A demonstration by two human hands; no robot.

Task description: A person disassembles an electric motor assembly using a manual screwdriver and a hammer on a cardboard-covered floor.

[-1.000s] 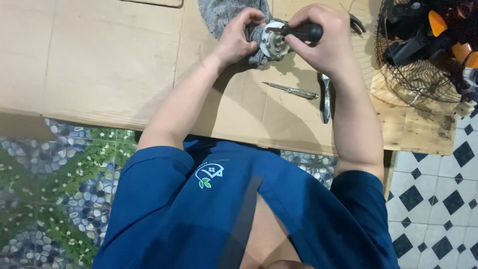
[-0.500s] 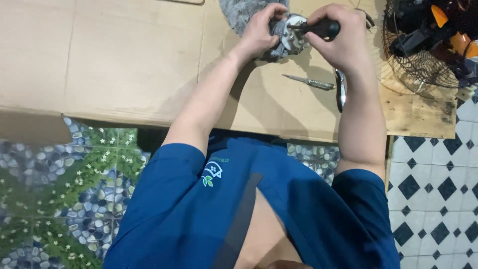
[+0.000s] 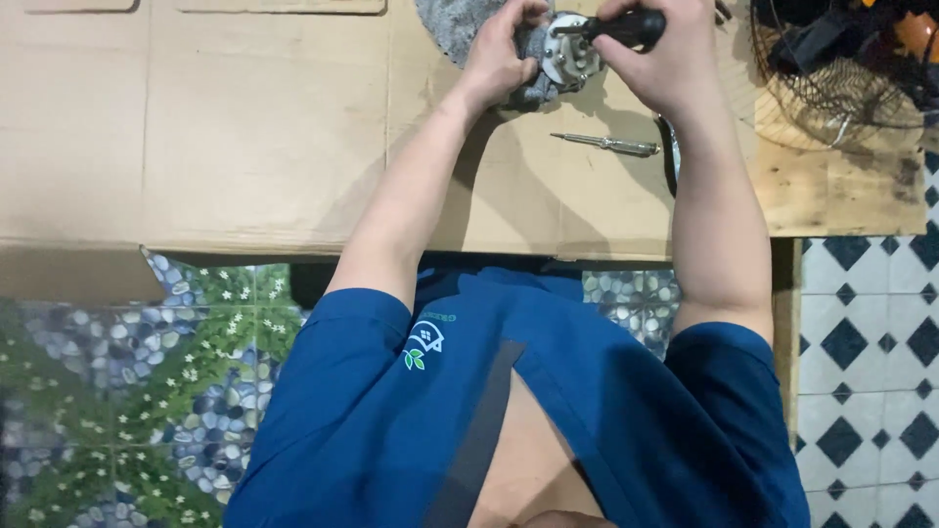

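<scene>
At the far edge of the table (image 3: 245,147), near the top of the view, the left hand (image 3: 504,54) is clenched around a small metal motor part (image 3: 553,59), round-faced, grey and ribbed, which sits over a grey cloth (image 3: 450,24). The right hand (image 3: 655,54) is clenched on the black handle of a screwdriver (image 3: 626,24), whose shaft points left onto the part's pale round face. Both hands crowd the part, so little room is left around it.

The table is covered in flat brown cardboard, smooth and matt, with fold lines running across it. Its left half lies bare and open, well apart from the hands. Its near edge runs straight across the view above the person's blue-sleeved shoulders.

Just below the part a second, thin metal screwdriver (image 3: 606,145) lies loose on the cardboard, between the two forearms. A dark curved tool (image 3: 669,161) shows beside the right forearm, mostly hidden. To the right, a round wire fan guard (image 3: 831,83) rests on bare wood, close to the right hand. Beyond the table's edges the floor (image 3: 861,372) is tiled, with a pebble pattern on the left and dark diamonds on the right.
</scene>
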